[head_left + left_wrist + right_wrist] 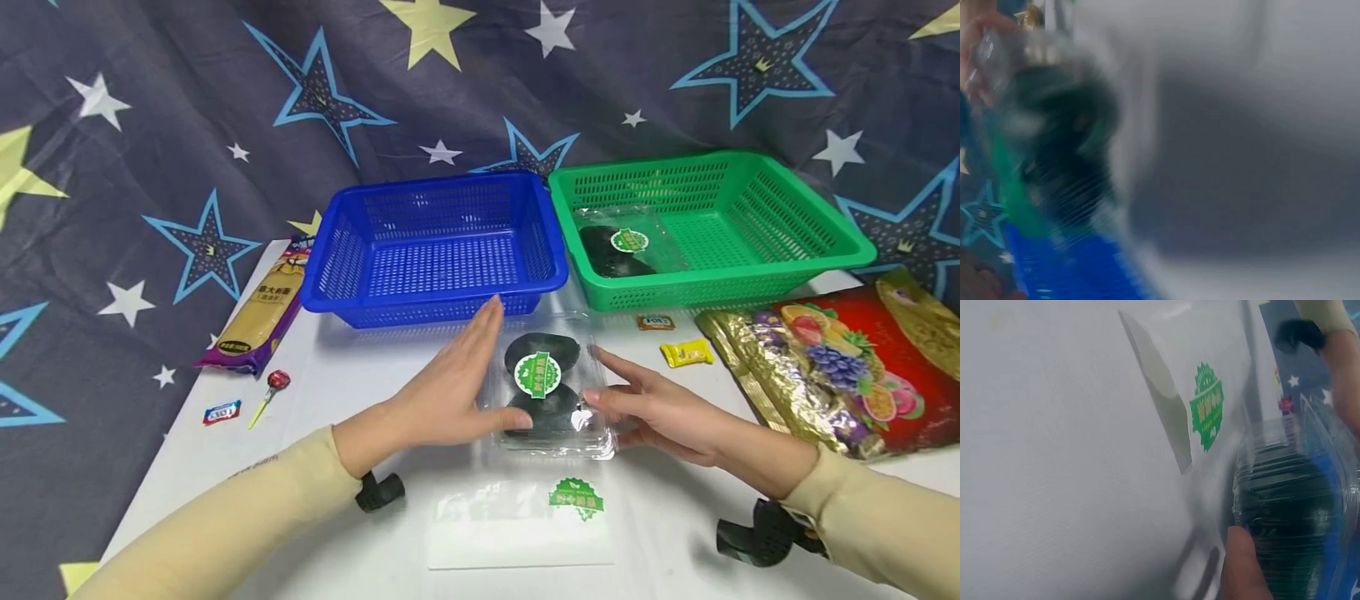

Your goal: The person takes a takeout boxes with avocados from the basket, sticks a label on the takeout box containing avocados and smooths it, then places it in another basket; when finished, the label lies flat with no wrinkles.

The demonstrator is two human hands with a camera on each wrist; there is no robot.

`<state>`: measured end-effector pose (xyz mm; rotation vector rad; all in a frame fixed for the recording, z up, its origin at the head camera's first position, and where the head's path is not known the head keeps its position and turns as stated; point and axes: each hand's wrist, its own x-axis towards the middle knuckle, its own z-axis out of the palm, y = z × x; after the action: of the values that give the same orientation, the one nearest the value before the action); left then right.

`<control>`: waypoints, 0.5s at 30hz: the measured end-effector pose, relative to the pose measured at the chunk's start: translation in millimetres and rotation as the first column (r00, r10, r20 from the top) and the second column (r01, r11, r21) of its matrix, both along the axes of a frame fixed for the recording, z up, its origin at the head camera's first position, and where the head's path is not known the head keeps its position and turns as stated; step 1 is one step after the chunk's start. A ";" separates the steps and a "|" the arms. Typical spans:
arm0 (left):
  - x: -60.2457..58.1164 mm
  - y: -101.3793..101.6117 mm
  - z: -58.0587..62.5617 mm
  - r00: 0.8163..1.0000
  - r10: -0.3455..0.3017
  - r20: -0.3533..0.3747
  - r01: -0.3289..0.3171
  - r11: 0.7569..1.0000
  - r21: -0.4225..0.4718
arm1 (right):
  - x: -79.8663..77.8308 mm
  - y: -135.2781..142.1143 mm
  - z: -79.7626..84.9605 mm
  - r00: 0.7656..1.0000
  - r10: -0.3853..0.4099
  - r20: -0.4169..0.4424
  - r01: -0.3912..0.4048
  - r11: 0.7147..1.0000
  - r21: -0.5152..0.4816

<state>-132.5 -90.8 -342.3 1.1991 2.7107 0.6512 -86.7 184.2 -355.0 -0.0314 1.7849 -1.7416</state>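
A clear plastic box [558, 446] with two dark green oval fruits and a round green-and-white label is between my hands at the middle of the table. My left hand [450, 387] lies along its left side, fingers straight, with the thumb reaching over the front left part of the lid. On the right side my right hand [667, 408] grips the box, thumb and fingers at its edge. In the right wrist view a digit [1242, 565] sits against the box's ribbed wall. The left wrist view is blurred, showing the dark fruit [1060, 119] through plastic.
Behind stand a blue basket [352, 307] and a green basket [810, 271] holding a similar box [667, 242]. A flat pack with a green label [521, 542] lies in front. Noodles [258, 317], a lollipop [277, 381], small sweets [687, 353] and a red-gold bag [847, 367] lie around.
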 end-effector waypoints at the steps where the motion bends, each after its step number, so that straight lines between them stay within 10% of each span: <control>1: -5.0 3.9 5.4 0.996 -0.024 -0.080 0.022 1.000 -0.020 | 0.7 1.1 1.4 1.000 -0.004 0.002 0.004 1.000 0.010; 4: -26.2 20.8 20.8 0.983 -0.046 -0.177 0.023 0.991 -0.130 | 0.5 3.0 4.4 1.000 -0.001 0.010 0.001 1.000 0.019; 15: -104.8 67.6 21.6 0.998 -0.010 -0.068 -0.021 0.899 -0.437 | -7.0 13.3 18.2 0.998 0.069 0.006 -0.070 0.994 0.081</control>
<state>-237.3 -23.2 -320.7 1.1088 2.7040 -0.0139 -93.7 197.5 -336.8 -0.0561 1.8287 -1.6188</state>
